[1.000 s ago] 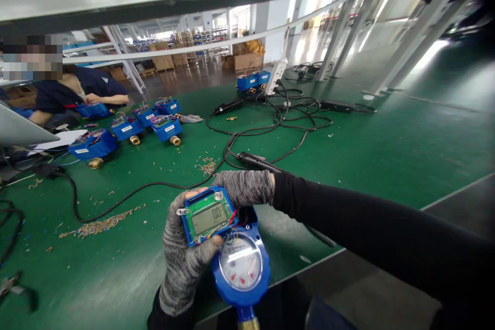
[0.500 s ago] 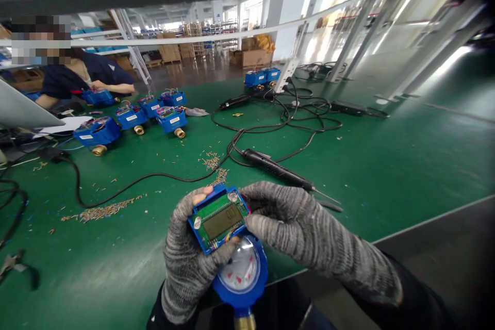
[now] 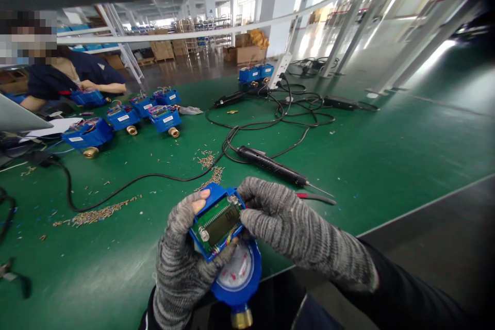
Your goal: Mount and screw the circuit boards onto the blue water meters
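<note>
A blue water meter (image 3: 255,283) with a round clear dial and a brass fitting is held near the table's front edge. Its rectangular housing carries a green circuit board with an LCD screen (image 3: 221,226), which shows dark digits. My left hand (image 3: 181,252), in a grey knit glove with bare fingertips, grips the housing from the left, thumb across the lower edge near coloured wires. My right hand (image 3: 278,216), gloved too, closes its fingers on the housing's right edge; what the fingertips pinch there is partly hidden. Behind it lies a black electric screwdriver (image 3: 273,166).
Several blue meters (image 3: 164,118) stand at the back left, before a co-worker (image 3: 77,75) handling another. Loose small screws (image 3: 96,214) lie in piles. Black cables (image 3: 263,124) run to a white power strip (image 3: 279,69). Pliers (image 3: 13,276) rest at the left. A red-and-black cable end (image 3: 317,197) lies beyond my right hand.
The view has shifted slightly, so the table's things sit further left. The housing tilts a little more, and the digits on the screen show more clearly. Both hands keep their hold.
</note>
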`<state>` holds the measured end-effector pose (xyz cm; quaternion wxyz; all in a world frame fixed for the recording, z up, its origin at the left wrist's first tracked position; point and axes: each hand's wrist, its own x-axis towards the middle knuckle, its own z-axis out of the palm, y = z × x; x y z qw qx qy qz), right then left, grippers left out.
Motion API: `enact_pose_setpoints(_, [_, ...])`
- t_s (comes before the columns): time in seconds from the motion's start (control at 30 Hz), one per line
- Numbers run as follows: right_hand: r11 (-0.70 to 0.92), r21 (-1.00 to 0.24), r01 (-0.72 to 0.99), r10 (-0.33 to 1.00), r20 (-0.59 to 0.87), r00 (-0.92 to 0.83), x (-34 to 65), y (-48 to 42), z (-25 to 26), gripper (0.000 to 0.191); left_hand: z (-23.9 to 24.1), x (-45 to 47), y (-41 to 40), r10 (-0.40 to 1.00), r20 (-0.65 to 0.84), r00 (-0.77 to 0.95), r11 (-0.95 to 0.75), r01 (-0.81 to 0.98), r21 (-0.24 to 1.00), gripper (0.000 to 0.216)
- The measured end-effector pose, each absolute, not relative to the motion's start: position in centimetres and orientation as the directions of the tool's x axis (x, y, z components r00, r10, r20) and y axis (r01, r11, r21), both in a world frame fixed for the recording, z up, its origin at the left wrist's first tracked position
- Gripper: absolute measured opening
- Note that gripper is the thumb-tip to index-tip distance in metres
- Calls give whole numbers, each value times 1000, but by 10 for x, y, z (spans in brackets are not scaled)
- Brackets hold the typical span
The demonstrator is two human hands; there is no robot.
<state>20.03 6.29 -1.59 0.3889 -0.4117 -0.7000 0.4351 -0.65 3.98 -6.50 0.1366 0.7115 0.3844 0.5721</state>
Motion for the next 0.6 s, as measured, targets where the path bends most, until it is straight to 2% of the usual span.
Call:
enact_pose_setpoints(0.13, [275,-959,74,885,223,-409,194,56,-17,22,-64,-5,39,713,700,-38,-643,363,675,78])
enact_pose_setpoints(0.23, [402,-883,242,912,361,-196,188,41,-23,38,-64,1,38,737,660,-146,-621,239,747,73])
enact_pose_setpoints(0.33, [529,-710,465,803,595,-6,185,26,-31,32,-65,6,38,756,625,-193,-596,192,780,71])
enact_pose_setpoints(0.43, [596,-604,529,713,701,-3,184,21,-33,25,-63,9,38,762,610,-218,-581,187,792,71])
enact_pose_setpoints(0.6, [663,-532,527,645,764,-39,179,24,-30,26,-59,11,39,742,636,-212,-591,242,770,70])
